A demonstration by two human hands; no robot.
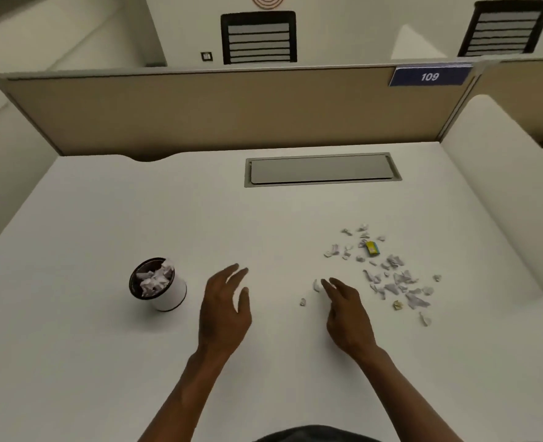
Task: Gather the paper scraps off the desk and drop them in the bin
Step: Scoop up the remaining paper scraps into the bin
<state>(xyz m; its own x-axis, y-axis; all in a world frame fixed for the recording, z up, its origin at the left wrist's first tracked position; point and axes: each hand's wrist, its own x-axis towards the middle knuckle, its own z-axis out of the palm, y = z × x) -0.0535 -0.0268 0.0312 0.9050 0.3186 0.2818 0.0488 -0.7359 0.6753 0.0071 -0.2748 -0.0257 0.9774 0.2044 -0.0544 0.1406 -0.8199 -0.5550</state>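
Left hand (225, 309): fingers spread, empty, above the tabletop (264, 218).
Right hand (346, 314): fingers loosely extended, tips at a scrap (317, 285), gripping nothing.
Tabletop: white, with a tan partition (232, 110) behind.
Scraps (388, 269): scattered just right of the right hand.
Bin (158, 283): left of the left hand, holding crumpled paper.

One head-worn wide-angle view looks forward and down, close over the desk (104, 346).

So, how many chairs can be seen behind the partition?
2. One chair stands behind the partition at top centre, the other chair at top right. More may be hidden.
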